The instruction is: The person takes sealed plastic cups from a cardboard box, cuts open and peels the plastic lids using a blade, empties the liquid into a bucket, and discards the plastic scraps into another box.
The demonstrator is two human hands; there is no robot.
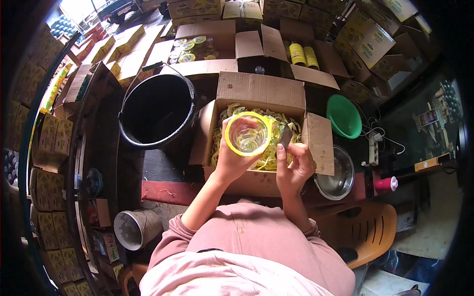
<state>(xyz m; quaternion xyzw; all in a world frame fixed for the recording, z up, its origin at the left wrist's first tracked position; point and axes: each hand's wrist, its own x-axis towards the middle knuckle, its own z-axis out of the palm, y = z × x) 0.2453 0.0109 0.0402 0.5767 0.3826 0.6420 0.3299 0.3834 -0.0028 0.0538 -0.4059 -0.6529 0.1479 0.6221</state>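
My left hand (230, 162) is wrapped round a clear plastic cup (249, 140) with a yellow rim, its mouth tilted up towards me. Close to its right side, my right hand (296, 166) pinches a dark flat blade (285, 136) that points upward; its handle, if any, is hidden by the fingers. Both hands are over the near side of an open cardboard box (261, 90). Inside the box lies a tangle of yellow and clear plastic strips (295, 129), partly covered by the cup and hands.
A black bucket (157, 144) stands left of the box. To the right are a green basin (344, 116), a metal bowl (350, 170) and a power strip (374, 150). Behind, one open carton (207, 29) holds lidded cups, another (298, 32) yellow cylinders. A chair (365, 229) is at my right.
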